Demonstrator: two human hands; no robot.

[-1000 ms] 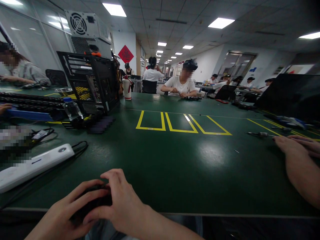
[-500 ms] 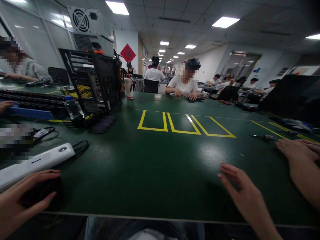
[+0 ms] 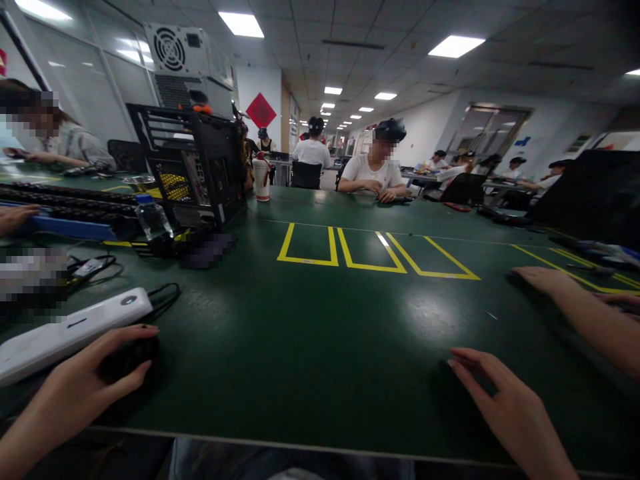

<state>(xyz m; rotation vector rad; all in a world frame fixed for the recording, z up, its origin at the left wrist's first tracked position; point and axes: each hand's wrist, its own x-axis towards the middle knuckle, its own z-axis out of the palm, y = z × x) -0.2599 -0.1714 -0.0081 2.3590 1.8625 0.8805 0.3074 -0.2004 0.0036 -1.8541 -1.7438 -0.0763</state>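
Observation:
At the lower left, my left hand [image 3: 100, 380] curves its fingers and thumb around a black rounded object [image 3: 127, 360], much like a computer mouse, low over the green table [image 3: 300, 347]. The hand covers part of this object, so its exact kind is unclear. A white oblong device [image 3: 75, 333] with a dark cable lies just beyond that hand. Over the table at the lower right, my right hand [image 3: 505, 400] is empty. Its fingers reach forward, slightly bent, with a small gap between thumb and forefinger.
A co-worker's hand [image 3: 543, 279] reaches in from the right. Yellow tape outlines [image 3: 307, 262] mark the table ahead. An open black computer case [image 3: 210, 167], a water bottle [image 3: 153, 217] and a paper cup [image 3: 261, 180] stand at the left. Opposite sits a person [image 3: 375, 170].
My left hand has moved right with the black object. My right hand's thumb and fingers have drawn closer together. The co-worker's hand has reached forward to where a screwdriver-like tool lay, now hidden.

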